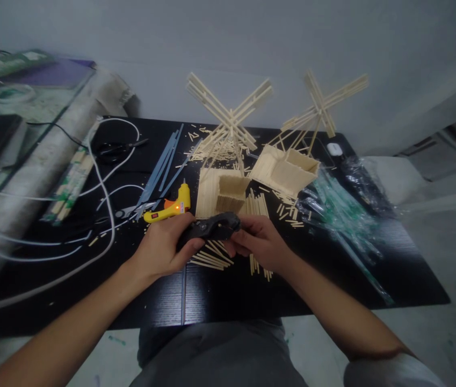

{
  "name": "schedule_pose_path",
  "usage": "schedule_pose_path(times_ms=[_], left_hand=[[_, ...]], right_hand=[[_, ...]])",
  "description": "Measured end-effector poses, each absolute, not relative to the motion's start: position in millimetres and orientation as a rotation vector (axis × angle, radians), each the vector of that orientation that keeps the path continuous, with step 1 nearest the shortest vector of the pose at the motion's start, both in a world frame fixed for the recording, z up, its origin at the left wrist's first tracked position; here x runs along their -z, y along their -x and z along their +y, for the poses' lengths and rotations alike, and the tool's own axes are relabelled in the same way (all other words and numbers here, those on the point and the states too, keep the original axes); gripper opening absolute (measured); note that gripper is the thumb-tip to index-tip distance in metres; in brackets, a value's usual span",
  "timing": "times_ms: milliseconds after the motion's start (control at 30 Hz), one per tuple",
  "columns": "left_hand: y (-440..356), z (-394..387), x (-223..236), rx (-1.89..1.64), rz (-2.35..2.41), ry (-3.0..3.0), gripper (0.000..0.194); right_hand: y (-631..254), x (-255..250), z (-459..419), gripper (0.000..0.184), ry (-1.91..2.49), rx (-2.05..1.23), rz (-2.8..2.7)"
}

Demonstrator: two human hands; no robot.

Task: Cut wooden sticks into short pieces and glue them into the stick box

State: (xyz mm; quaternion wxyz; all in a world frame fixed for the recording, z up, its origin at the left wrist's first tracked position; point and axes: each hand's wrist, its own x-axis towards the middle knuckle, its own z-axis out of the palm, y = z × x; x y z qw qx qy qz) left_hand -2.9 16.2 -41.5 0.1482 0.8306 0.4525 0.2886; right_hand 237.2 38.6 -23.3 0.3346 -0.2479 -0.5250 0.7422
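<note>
My left hand [167, 243] is wrapped round a black hand tool [215, 227], held level above the table; its exact kind does not show clearly. At the tool's right end, my right hand [258, 242] is closed with thumb and fingers together. What it pinches there, if anything, I cannot make out. Thin wooden sticks [211, 257] lie under both hands, with a bundle of sticks [257, 204] behind the right one. Just beyond the tool stands a wooden stick windmill model [207, 193] with crossed blades. A yellow glue gun [167, 211], its orange light on, rests by my left hand.
A second windmill model [282, 166] stands at the back right. Crumpled plastic packaging [340, 209] covers the right side. Blue-grey glue sticks [165, 158], scissors [129, 209] and black-handled pliers [117, 150] lie left. White cables [105, 188] loop across the table's left part.
</note>
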Motion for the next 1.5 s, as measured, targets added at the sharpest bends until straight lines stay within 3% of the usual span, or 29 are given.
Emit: schedule_pose_path(times_ms=[967, 1500], left_hand=[[3.3, 14.0, 39.0, -0.797, 1.298, -2.364, 0.042], [1.4, 15.2, 41.7, -0.708, 1.499, -2.227, 0.050]], right_hand=[[-238.5, 26.6, 38.9, 0.036, 0.585, -2.013, -1.392], [-229.9, 28.9, 33.5, 0.035, 0.887, -1.684, -1.334]])
